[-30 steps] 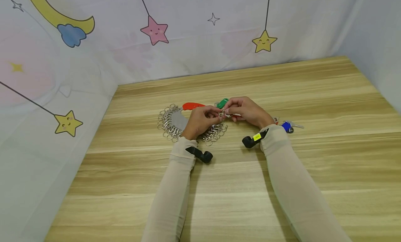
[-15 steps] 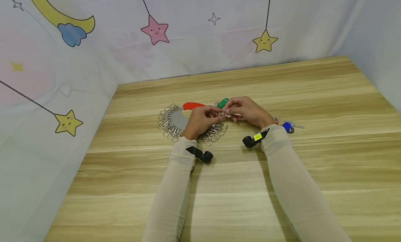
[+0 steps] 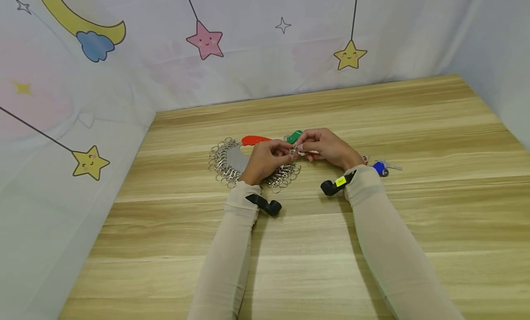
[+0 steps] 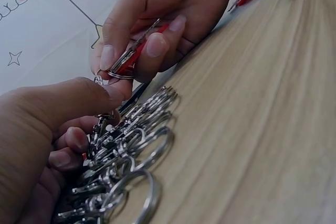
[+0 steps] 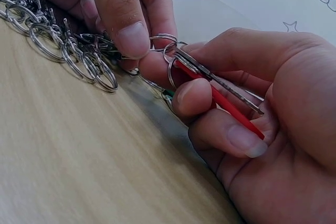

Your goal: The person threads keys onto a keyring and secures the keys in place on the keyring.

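Observation:
My left hand (image 3: 265, 162) pinches a small metal ring (image 5: 167, 36) between thumb and fingers, above a row of metal swivel clasps with rings (image 4: 149, 198). Facing it, my right hand (image 3: 331, 148) holds a bunch with a silver key (image 5: 231, 86) and a red tag (image 5: 236, 114), gripped between thumb and curled fingers. The bunch's own split ring (image 5: 171, 73) meets the other ring at the fingertips; whether they are linked cannot be told. The clasps and rings fan around a grey flat plate (image 3: 237, 160), partly hidden under my left hand.
A red curved piece (image 3: 253, 140) lies at the plate's far edge. Behind the hands is a green tag (image 3: 295, 136). A blue tag (image 3: 378, 167) with a key (image 3: 392, 166) lies beyond my right wrist, near a small red item (image 3: 365, 159), all on the wooden table (image 3: 306, 264).
Both hands stay in the same place. The red tag in my right hand has turned slightly and shows more red; nothing else has visibly moved.

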`<state>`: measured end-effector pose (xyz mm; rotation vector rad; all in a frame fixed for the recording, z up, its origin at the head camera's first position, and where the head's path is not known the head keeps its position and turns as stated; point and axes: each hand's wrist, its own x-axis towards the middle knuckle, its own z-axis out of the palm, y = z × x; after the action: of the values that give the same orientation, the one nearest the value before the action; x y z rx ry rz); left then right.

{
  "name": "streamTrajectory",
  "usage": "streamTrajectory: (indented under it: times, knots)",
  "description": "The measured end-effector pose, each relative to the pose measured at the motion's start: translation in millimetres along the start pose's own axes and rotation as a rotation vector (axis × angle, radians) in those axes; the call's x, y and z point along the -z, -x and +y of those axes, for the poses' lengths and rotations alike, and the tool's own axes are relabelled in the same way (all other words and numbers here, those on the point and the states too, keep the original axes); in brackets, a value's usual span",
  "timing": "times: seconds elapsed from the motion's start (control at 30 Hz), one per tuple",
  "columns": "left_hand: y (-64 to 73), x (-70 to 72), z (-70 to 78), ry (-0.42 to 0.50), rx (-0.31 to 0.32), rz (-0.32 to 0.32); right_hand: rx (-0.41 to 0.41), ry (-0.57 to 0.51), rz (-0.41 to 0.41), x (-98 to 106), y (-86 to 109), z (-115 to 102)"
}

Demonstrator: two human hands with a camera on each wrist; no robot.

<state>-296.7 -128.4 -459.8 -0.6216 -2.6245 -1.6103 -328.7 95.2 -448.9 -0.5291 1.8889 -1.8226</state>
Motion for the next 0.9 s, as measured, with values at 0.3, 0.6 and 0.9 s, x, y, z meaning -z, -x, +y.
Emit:
streamTrajectory:
  times: [0.3, 0.6, 0.9]
  knots:
    - [0.4, -1.7, -2.7, -0.01, -0.002, -0.005, -0.016, -0.016, 0.021, -2.8, -0.1, 1.2]
    - [0.4, -1.2, -2.6, 0.012, 0.016, -0.001, -0.007, 0.011, 0.021, -2.7, -0.7, 0.7]
    - [-0.1, -0.9, -1.1, 0.017, 0.024, -0.003, 0.001, 0.02, 0.023, -2.0, -0.9, 1.2]
